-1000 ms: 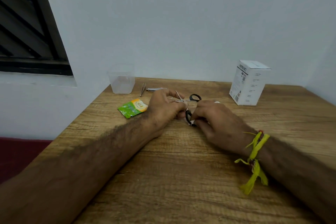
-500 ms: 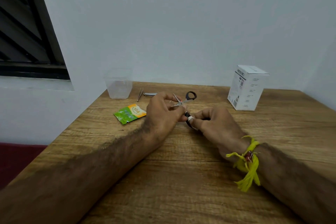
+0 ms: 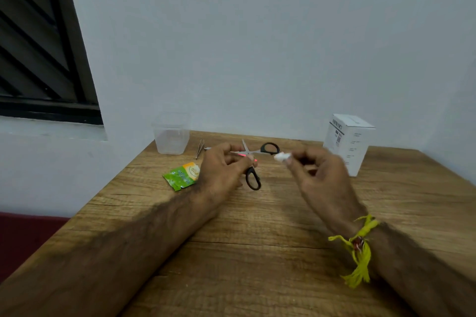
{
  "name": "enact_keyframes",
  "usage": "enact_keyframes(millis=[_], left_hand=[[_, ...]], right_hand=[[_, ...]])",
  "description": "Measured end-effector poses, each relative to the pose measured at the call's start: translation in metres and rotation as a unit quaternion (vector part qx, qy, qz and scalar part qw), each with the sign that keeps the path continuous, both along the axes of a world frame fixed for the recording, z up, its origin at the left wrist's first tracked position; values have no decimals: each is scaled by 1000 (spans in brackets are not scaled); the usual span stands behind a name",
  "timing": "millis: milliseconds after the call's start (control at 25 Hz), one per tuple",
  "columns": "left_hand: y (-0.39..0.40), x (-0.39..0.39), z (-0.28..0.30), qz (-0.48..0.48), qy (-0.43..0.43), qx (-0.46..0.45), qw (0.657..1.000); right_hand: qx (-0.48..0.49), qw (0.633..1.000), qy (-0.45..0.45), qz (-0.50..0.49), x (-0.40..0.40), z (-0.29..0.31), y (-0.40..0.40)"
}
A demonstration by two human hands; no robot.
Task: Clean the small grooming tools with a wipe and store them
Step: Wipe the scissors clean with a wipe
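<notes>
My left hand [image 3: 223,167] grips small black-handled scissors [image 3: 253,180] by the pivot and blades, above the wooden table [image 3: 257,252]. The blades are spread apart, with one handle loop pointing down and the other to the right. My right hand [image 3: 318,175] pinches a small wad of white wipe [image 3: 281,157] just right of the upper loop, not touching it. Metal tweezers [image 3: 199,149] lie near the back edge, with another metal tool partly hidden behind my left hand. A clear plastic container [image 3: 171,137] stands at the back left.
A torn green and orange wipe sachet [image 3: 183,175] lies left of my left hand. A white cardboard box [image 3: 346,144] stands at the back right. The table meets a white wall behind, and a dark window is at the far left.
My right hand has lifted the wipe away from the lower handle loop and moved it up and right. My left hand still holds the spread scissors, raised slightly.
</notes>
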State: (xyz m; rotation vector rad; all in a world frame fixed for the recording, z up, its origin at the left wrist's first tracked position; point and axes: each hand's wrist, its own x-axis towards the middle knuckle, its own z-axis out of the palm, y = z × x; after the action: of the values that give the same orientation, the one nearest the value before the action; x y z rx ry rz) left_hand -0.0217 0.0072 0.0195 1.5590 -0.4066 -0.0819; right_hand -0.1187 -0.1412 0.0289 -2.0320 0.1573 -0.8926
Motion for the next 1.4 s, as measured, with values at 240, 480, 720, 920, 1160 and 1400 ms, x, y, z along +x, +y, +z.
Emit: enact_keyframes(millis=[240, 480, 720, 920, 1160, 1400], left_hand=[[10, 2, 10, -115, -85, 94, 985], [-3, -10, 6, 23, -123, 96, 988], [-12, -29, 16, 74, -12, -55, 996], [-15, -26, 18, 13, 114, -101, 988], [-9, -18, 12, 38, 134, -85, 987], [7, -7, 3, -40, 46, 5, 998]], right_hand=[[35, 994, 73, 70, 11, 4, -28], [99, 990, 52, 90, 5, 1, -17], [-290, 936, -199, -21, 7, -6, -4], [-379, 904, -196, -14, 13, -14, 5], [-34, 993, -62, 91, -2, -12, 20], [432, 888, 30, 158, 0, 4, -5]])
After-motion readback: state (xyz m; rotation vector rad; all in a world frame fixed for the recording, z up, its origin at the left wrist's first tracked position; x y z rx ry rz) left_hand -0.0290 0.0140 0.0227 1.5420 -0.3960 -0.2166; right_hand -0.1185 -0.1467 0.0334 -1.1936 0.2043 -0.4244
